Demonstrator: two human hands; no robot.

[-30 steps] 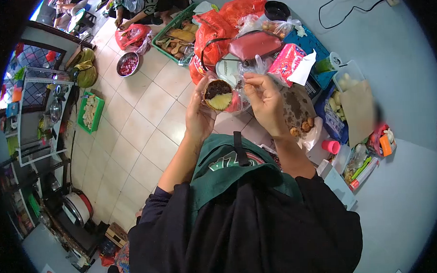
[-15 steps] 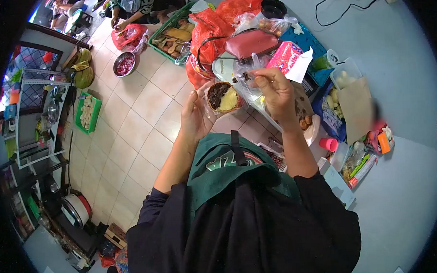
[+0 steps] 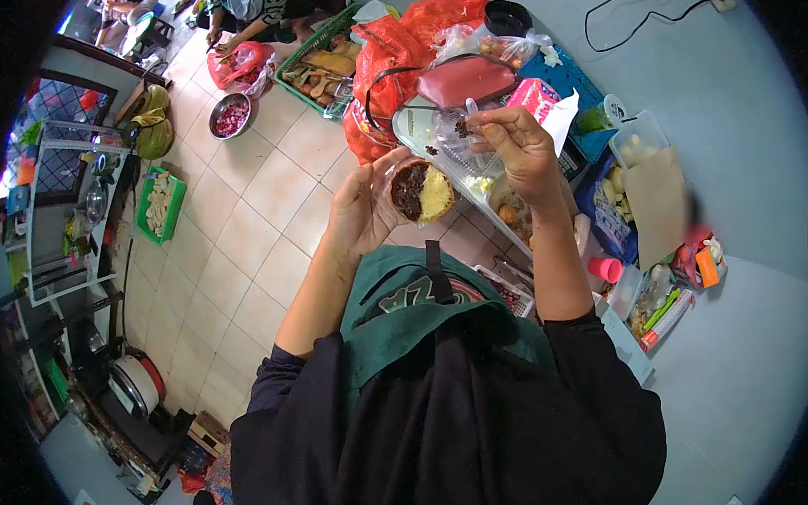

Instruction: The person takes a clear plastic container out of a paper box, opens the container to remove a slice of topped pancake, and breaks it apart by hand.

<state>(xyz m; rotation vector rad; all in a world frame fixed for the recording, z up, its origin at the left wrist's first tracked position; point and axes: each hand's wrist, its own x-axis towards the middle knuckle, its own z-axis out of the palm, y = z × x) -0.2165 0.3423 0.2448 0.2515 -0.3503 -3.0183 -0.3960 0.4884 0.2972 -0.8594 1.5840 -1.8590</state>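
My left hand (image 3: 363,209) holds a round pastry (image 3: 421,191) in clear plastic, its fingers round the left side. Half of the pastry's top is dark brown, the other half pale yellow. To the right of it and higher, my right hand (image 3: 518,149) is raised with thumb and fingers pinched together. Small dark crumbs (image 3: 461,128) show by its fingertips; whether the fingers grip a piece is too small to make out. Behind them lie a clear plastic bag (image 3: 471,148) and a pale tray (image 3: 482,192) with bits of food.
Orange bags (image 3: 389,66), a red pouch (image 3: 466,80) and a tissue pack (image 3: 534,97) lie beyond my hands. A green crate (image 3: 326,68) and a metal bowl of red pieces (image 3: 230,116) stand on the floor. Another person's hands (image 3: 223,43) are at a red bag.
My right hand has moved to the right, away from the pastry, and more of the tray shows. The pastry has turned and shifted slightly right with my left hand.
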